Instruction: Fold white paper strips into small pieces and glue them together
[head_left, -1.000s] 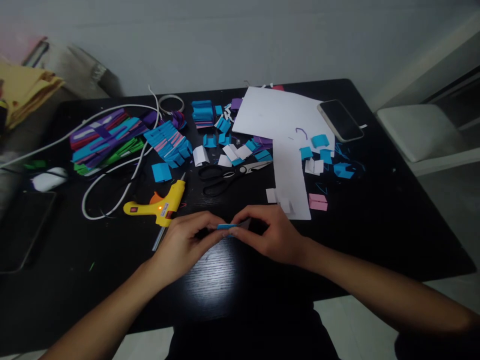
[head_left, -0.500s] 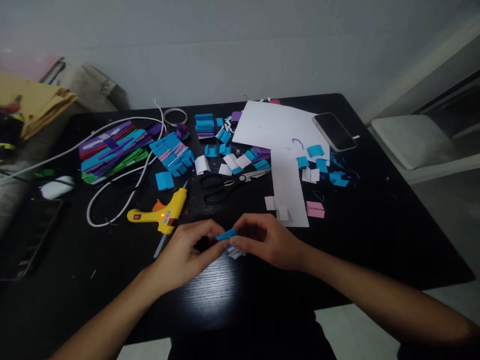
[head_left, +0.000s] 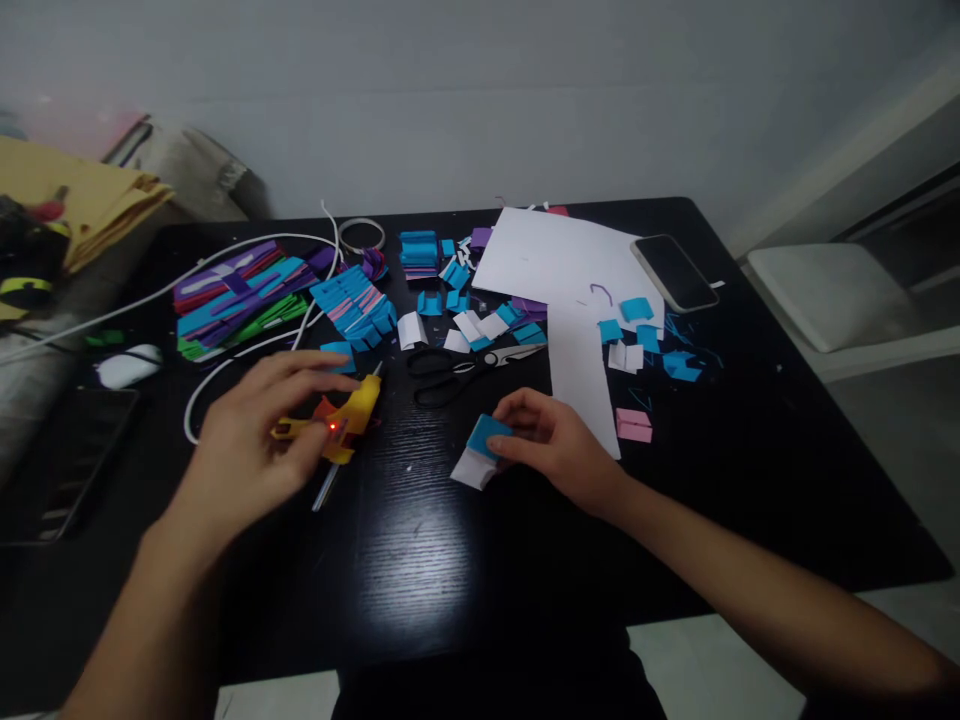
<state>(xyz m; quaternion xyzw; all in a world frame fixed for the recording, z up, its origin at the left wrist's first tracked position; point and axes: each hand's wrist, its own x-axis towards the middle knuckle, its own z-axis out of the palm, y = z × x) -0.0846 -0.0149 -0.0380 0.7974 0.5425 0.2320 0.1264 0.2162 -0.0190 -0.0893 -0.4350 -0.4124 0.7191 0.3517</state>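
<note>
My right hand (head_left: 559, 445) pinches a folded blue paper piece (head_left: 487, 437) with a white paper flap (head_left: 472, 468) below it, just above the table. Over the yellow glue gun (head_left: 360, 403), my left hand (head_left: 262, 430) has its fingers and thumb apart, covering part of the handle. The glue gun lies on its side with a red light lit, and a clear glue stick (head_left: 325, 487) pokes out near it. A folded blue paper square (head_left: 339, 355) lies just beyond my left fingers.
Black scissors (head_left: 457, 375) lie mid-table. Behind them are folded paper pieces (head_left: 429, 303) and bundled coloured strips (head_left: 240, 300). White sheets (head_left: 555, 255), a phone (head_left: 675, 272) and a pink folded piece (head_left: 634, 425) sit to the right. A white cable (head_left: 187, 410) loops at left.
My left hand has let go of the paper and moved left over the glue gun. The right hand keeps the blue and white paper, now turned so its flat face shows.
</note>
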